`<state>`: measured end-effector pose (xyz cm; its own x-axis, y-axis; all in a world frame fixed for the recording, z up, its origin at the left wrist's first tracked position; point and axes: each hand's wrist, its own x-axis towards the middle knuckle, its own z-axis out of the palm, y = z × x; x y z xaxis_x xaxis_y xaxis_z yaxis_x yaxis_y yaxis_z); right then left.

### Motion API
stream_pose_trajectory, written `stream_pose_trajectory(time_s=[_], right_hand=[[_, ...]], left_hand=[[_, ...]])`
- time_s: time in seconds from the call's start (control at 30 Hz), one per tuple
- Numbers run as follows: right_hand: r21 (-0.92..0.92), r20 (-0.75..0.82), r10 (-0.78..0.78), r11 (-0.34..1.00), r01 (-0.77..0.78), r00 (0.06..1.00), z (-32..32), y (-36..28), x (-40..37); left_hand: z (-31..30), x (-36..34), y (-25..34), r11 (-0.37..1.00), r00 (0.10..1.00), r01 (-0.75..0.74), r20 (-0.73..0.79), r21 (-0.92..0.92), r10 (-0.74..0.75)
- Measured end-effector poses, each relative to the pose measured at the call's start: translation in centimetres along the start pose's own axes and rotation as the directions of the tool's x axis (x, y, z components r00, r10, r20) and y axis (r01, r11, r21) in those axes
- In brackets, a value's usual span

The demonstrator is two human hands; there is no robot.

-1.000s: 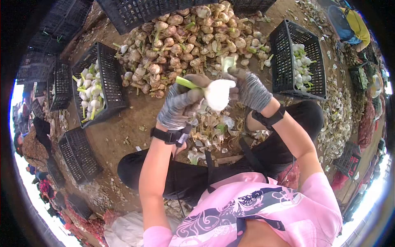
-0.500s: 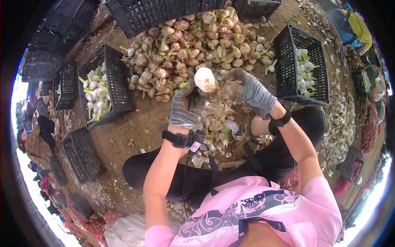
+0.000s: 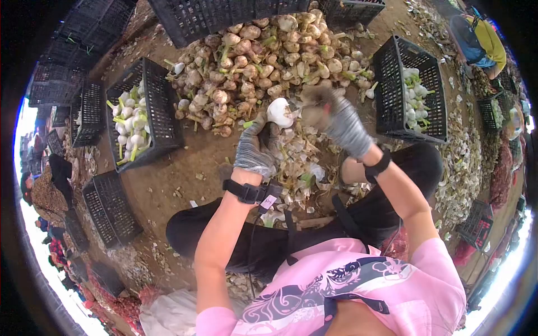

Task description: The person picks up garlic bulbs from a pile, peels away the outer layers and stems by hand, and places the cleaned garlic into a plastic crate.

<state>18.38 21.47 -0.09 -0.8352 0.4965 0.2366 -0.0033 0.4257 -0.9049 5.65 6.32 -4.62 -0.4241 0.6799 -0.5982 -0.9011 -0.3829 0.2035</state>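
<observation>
A white garlic bulb (image 3: 280, 113) with its outer skin off is gripped in the gloved fingers of my left hand (image 3: 256, 148), its root end turned to the right. Green stem shows beside the thumb side of that hand. My right hand (image 3: 342, 123), also in a grey striped glove, is just right of the bulb and apart from it. Motion smears its fingers, so whether they hold anything cannot be made out. Beyond both hands lies a big heap of unpeeled garlic (image 3: 241, 73). Below them, loose peelings (image 3: 300, 168) are piled between my legs.
Black crates with peeled garlic stand left (image 3: 162, 112) and right (image 3: 386, 95). Another black crate (image 3: 224, 19) is behind the heap. An overturned-looking dark crate (image 3: 112, 210) sits at lower left. Scattered skins (image 3: 462, 173) cover the ground at right. Part of another person (image 3: 487, 42) appears at upper right.
The bulb has tipped over in my left hand, its root end swinging from below to the right. My right hand has lifted slightly away from it and is blurred now.
</observation>
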Motion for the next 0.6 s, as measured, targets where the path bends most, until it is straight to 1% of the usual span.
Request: stream_pose_trajectory(time_s=[0.03,0.1,0.13,0.17,0.2,0.23,0.27,0.3,0.33,0.37,0.4,0.43,0.47,0.5,0.53,0.57,0.6], right_hand=[[-0.021,0.095,0.156,0.988,-0.155,0.983,1.1,-2.4,0.2],[-0.018,0.144,0.07,0.998,-0.068,0.987,2.4,-0.6,0.0],[-0.019,0.143,0.071,0.997,-0.069,0.987,2.4,0.2,0.3],[0.511,0.171,0.24,0.808,-0.294,0.956,2.1,1.1,0.8],[0.857,0.285,0.356,0.322,-0.403,0.89,1.8,2.1,1.1],[0.911,0.321,0.524,0.059,-0.409,0.789,1.7,3.2,1.4],[0.895,0.352,0.568,0.028,-0.445,0.744,2.1,5.2,1.1],[0.835,0.362,0.603,0.128,-0.534,0.711,3.0,8.2,0.3],[0.728,0.35,0.635,0.279,-0.626,0.689,4.0,11.6,-0.5],[0.556,0.317,0.65,0.463,-0.69,0.691,5.0,15.6,-1.6],[0.384,0.29,0.646,0.597,-0.704,0.706,5.7,19.6,-3.1],[0.015,0.263,0.673,0.714,-0.7,0.692,5.5,20.5,-3.6],[-0.343,0.245,0.688,0.721,-0.602,0.683,5.0,20.6,-3.7],[-0.558,0.229,0.715,0.653,-0.513,0.661,4.5,20.7,-3.7],[-0.673,0.204,0.737,0.583,-0.455,0.644,4.0,20.6,-3.4],[-0.747,0.166,0.755,0.516,-0.419,0.634,3.5,20.6,-2.9],[-0.793,0.119,0.764,0.458,-0.402,0.634,2.9,20.5,-2.0]], left_hand=[[-0.2,-0.1,0.1,1.0,1.0,0.0,-0.005,-0.001,0.0],[-0.4,-0.2,0.1,0.996,1.0,0.02,0.006,0.082,-0.021],[0.9,-0.9,0.3,0.996,1.0,0.021,0.007,0.082,-0.022],[2.3,-1.6,0.5,0.998,1.0,0.026,0.0,0.061,-0.026],[3.2,-2.2,0.6,0.999,1.0,0.03,-0.007,0.04,-0.029],[3.1,-2.1,0.8,0.999,1.0,0.028,-0.006,0.039,-0.028],[2.8,-2.0,1.0,0.997,0.994,0.082,0.073,0.005,-0.082],[2.3,-1.7,1.3,0.99,0.979,0.137,0.154,-0.025,-0.132],[1.0,-1.0,1.5,0.996,0.984,0.092,0.154,-0.02,-0.088],[0.6,-1.1,2.1,0.995,0.985,0.094,0.15,-0.021,-0.09],[0.3,-1.1,2.9,0.999,0.991,0.043,0.13,0.018,-0.045],[0.0,-0.9,4.0,0.998,0.993,-0.007,0.118,0.058,0.0],[-0.7,-0.5,5.7,0.989,0.99,-0.115,0.089,0.089,0.107],[-1.5,-0.1,7.8,0.968,0.975,-0.22,0.061,0.123,0.214],[-1.9,-0.2,10.0,0.969,0.976,-0.216,0.06,0.122,0.21],[-1.9,-0.8,12.7,0.911,0.926,-0.377,0.034,0.167,0.377],[-1.6,-1.7,15.5,0.824,0.846,-0.524,0.017,0.215,0.533]])
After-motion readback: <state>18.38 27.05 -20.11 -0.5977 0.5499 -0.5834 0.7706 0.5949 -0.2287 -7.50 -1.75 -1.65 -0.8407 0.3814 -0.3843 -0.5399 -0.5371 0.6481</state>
